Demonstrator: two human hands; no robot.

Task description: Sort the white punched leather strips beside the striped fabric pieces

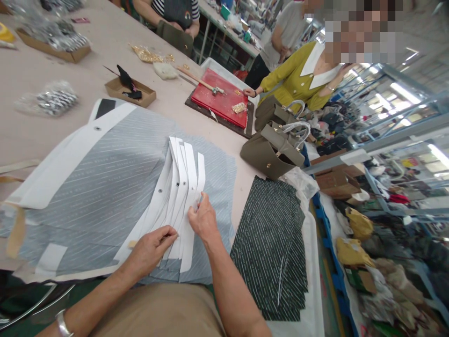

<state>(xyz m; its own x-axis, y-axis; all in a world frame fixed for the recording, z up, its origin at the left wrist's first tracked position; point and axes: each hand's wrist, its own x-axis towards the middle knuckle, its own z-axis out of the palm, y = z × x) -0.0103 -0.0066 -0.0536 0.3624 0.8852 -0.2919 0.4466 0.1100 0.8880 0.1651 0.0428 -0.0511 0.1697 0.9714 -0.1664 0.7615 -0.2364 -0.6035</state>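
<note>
1. My left hand (151, 248) touches the white strips (177, 206) at their seven o'clock.
2. My right hand (205, 220), at four.
3. Olive handbags (270, 157) at two.
4. Hammer (216, 90) across the red board (224, 107) at one.

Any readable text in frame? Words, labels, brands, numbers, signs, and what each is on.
No text is legible.
Blue-gray fabric: faint print between stripes, too blurred to read.
Dark striped fabric: fine marks, too small to read.
Nearer handbag: gold emblem, too small to make out.

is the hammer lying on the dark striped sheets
No, the hammer lies with its head on the red board, apart from the dark striped sheets.
</note>
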